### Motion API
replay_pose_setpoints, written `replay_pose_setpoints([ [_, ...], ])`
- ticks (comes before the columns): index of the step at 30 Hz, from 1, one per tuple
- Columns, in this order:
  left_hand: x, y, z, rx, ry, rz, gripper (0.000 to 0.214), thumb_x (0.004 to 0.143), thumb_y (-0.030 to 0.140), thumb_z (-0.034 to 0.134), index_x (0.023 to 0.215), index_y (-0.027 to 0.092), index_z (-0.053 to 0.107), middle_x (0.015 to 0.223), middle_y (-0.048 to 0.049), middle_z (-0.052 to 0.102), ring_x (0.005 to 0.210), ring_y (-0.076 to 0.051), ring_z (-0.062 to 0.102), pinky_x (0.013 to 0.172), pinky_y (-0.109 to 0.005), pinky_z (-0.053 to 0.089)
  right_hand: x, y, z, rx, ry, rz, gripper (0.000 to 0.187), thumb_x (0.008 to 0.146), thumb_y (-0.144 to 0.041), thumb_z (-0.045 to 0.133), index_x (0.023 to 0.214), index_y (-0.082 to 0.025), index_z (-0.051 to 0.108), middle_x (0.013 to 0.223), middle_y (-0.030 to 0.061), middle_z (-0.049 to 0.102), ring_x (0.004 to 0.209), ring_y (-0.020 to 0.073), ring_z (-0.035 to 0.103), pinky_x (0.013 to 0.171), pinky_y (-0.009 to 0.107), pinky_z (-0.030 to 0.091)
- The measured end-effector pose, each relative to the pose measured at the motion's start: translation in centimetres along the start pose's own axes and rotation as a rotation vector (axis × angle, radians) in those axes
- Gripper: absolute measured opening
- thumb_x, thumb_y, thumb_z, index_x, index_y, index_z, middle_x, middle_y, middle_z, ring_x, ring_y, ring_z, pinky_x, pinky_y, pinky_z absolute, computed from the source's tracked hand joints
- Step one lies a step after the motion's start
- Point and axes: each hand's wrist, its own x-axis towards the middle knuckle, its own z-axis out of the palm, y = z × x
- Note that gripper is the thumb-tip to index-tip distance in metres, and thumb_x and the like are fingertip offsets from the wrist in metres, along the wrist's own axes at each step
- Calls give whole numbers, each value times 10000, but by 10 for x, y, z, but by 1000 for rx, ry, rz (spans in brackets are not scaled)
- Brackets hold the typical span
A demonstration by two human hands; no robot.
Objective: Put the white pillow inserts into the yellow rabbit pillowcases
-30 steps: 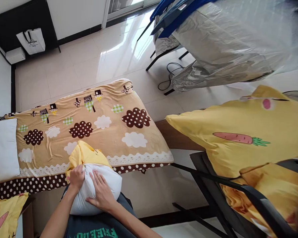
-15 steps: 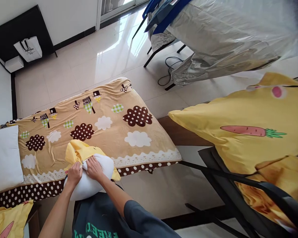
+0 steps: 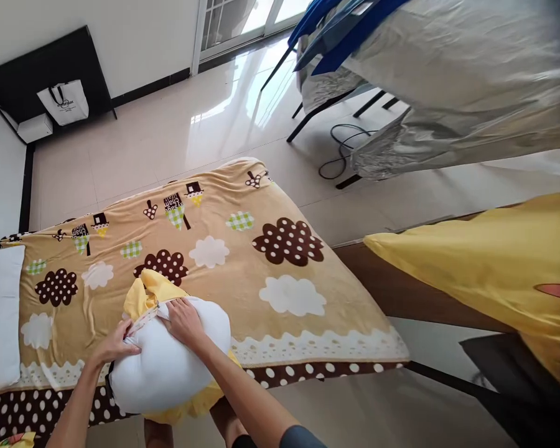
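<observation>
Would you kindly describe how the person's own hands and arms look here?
The left hand and right hand wear no gloves or wristbands. A dark blue-grey sleeve shows on the right arm; none shows on the left arm.

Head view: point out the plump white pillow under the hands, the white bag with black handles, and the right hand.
Plump white pillow (image 3: 170,364): head view, bulging middle.
White bag with black handles (image 3: 67,104): head view, front panel.
Right hand (image 3: 185,322): head view, its back.
</observation>
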Motion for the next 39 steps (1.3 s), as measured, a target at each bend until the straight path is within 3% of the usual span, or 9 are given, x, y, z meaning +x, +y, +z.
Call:
replay_pose_setpoints([
  [3, 17, 7, 10, 164, 160, -7, 224, 675, 310, 654, 822, 159, 577, 865, -33, 565, 836, -176, 492, 766, -268, 374, 0, 11, -3, 29, 65, 12, 317, 929, -431, 499, 870, -170, 667, 919, 116, 715, 917, 241, 642, 895, 366, 454],
  [6, 27, 7, 27, 154, 294, 42, 137, 747, 285, 581, 715, 167, 522, 784, -23, 550, 782, -161, 485, 723, -264, 352, -23, 6, -15, 60, 202, -83, 353, 953, -409, 453, 1083, -165, 672, 1097, 137, 700, 1118, 270, 598, 994, 413, 405],
  [10, 31, -3, 40, 93, 510, 61, 173, 791, 242, 474, 633, 180, 439, 677, -6, 507, 684, -139, 455, 667, -256, 346, -61, -24, -26, 116, -7, -447, 664, 845, -626, 520, 1407, -276, 478, 1519, 108, 391, 1417, 376, 281, 1117, 605, 204],
  [14, 32, -19, 49, 108, 740, 11, 220, 780, 244, 456, 584, 192, 370, 601, 8, 447, 609, -126, 412, 608, -247, 319, -67, -47, -3, 89, -153, -446, 679, 847, -568, 561, 1459, -323, 395, 1579, 98, 271, 1419, 403, 256, 1106, 645, 169],
  [18, 36, -28, 53, 305, 904, 72, 205, 793, 187, 419, 589, 198, 413, 639, -35, 488, 686, -165, 453, 663, -280, 343, -33, -53, 30, 39, -166, -431, 674, 861, -524, 569, 1454, -250, 401, 1545, 154, 328, 1380, 393, 326, 1108, 624, 200],
  [25, 50, -47, -1, -45, 603, 79, 73, 716, 239, 545, 686, 182, 577, 771, -50, 574, 818, -183, 517, 811, -300, 420, 7, -46, 40, 32, -143, -433, 652, 901, -551, 487, 1473, -261, 368, 1537, 124, 347, 1387, 394, 286, 1112, 620, 185],
  [28, 41, -71, -21, -192, 615, 19, 238, 729, 330, 533, 872, 175, 644, 932, -60, 639, 887, -176, 562, 844, -299, 451, 11, -38, 36, 37, -138, -418, 668, 886, -598, 478, 1479, -316, 355, 1565, 90, 301, 1387, 391, 275, 1098, 628, 183],
  [33, 17, -99, 5, -403, 633, -77, 440, 700, 535, 565, 891, 148, 650, 870, -96, 678, 831, -190, 608, 761, -314, 495, 13, -32, 35, 43, -157, -418, 747, 825, -662, 530, 1480, -346, 354, 1542, 97, 331, 1390, 394, 261, 1094, 627, 180],
  [39, 24, -95, 44, -428, 657, -113, 465, 611, 569, 660, 812, 154, 600, 726, -36, 600, 702, -142, 520, 663, -257, 436, -4, -25, 40, 65, -178, -489, 870, 710, -777, 570, 1463, -393, 363, 1568, 103, 274, 1405, 442, 208, 1073, 678, 163],
])
